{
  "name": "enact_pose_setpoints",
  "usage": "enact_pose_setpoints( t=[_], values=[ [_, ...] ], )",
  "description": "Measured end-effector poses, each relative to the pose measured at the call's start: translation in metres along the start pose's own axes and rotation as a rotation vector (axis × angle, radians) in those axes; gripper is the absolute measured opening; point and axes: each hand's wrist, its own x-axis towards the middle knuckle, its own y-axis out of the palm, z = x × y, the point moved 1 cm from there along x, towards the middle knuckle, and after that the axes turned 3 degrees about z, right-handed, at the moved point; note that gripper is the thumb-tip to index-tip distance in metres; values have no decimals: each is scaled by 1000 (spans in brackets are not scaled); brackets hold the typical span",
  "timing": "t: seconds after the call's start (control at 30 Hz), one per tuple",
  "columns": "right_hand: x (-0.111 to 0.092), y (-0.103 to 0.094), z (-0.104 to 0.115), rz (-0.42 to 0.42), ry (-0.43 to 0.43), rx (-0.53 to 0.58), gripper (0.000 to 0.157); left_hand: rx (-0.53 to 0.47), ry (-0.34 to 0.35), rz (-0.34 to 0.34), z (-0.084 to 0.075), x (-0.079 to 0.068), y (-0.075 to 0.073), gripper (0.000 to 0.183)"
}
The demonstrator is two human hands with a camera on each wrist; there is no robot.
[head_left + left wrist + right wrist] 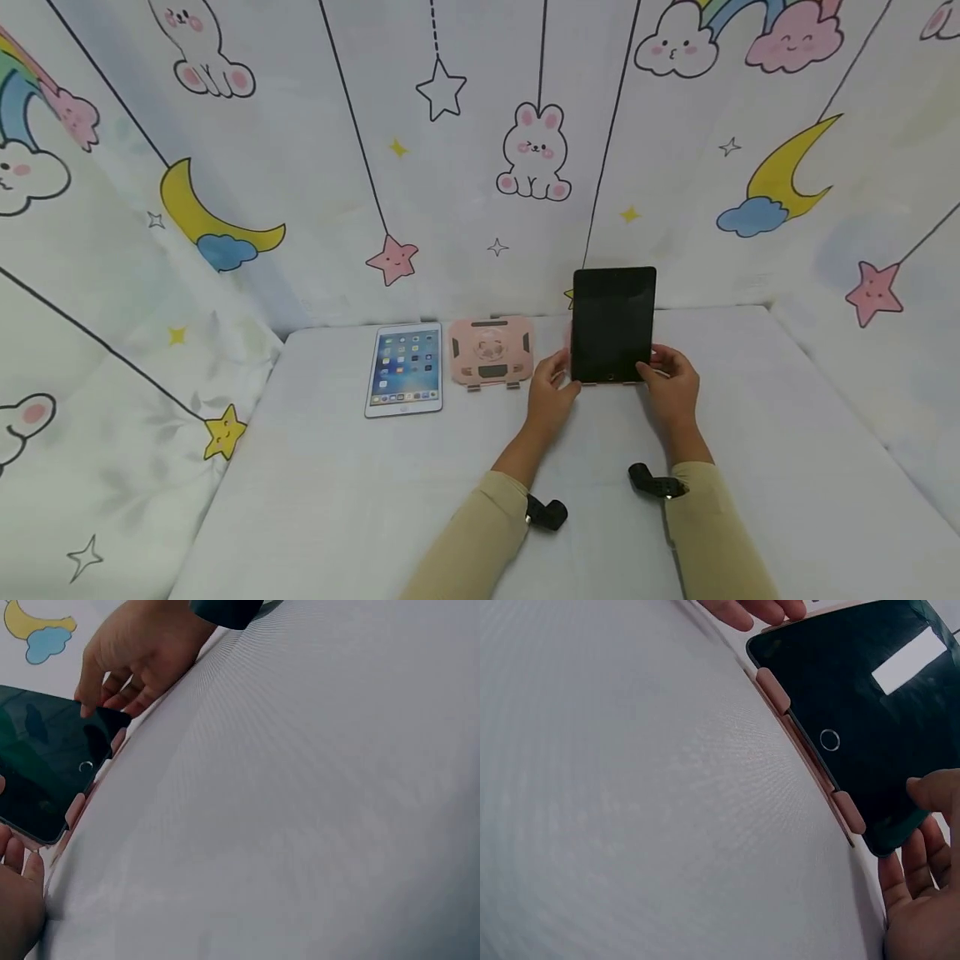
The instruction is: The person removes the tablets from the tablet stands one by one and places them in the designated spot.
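A tablet with a dark screen [613,325] stands tilted back at the far side of the table, its home button at the bottom. Behind and under it is a pink tablet stand, whose two front tabs [772,691] hook over the tablet's lower edge. My left hand [553,390] grips the lower left side, fingers at the edge. At the lower right corner my right hand [673,385] pinches the tablet, thumb [934,791] on the screen and fingers behind. Most of the stand is hidden by the tablet.
To the left lies a second pink folding stand [492,350]. Beside it a white tablet [405,367] lies with its screen lit and app icons showing. A white cloth covers the table [337,500]; a patterned curtain [465,167] hangs behind.
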Motion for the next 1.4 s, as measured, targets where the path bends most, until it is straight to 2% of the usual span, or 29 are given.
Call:
enact_pose_setpoints(
  t=[0.23, 0.4, 0.6, 0.73, 0.93, 1.1, 1.27, 1.4],
  values=[
    [-4, 1, -1, 0, 47, -84, 42, 67, -24, -69, 4, 0, 8, 51],
    [-4, -2, -1, 30, 72, -163, 47, 132, -27, -89, 5, 2, 13, 57],
    [-3, -4, -6, 69, 112, -283, 54, 197, 36, -104, 7, 3, 15, 57],
    [-2, -3, -9, 78, 108, -275, 53, 218, 49, -108, 9, 3, 12, 55],
    [-1, -1, -8, 93, 94, -245, 53, 150, 67, -56, 8, 3, 6, 56],
    [-1, -1, -6, 105, 99, -230, 53, 20, 92, -10, 11, 2, 1, 63],
    [-1, -3, -8, 136, 86, -186, 54, -86, 81, -15, 21, 6, -1, 68],
    [-2, -3, -4, 159, 18, -63, 55, -162, 95, -30, 22, 7, -1, 65]
  ],
)
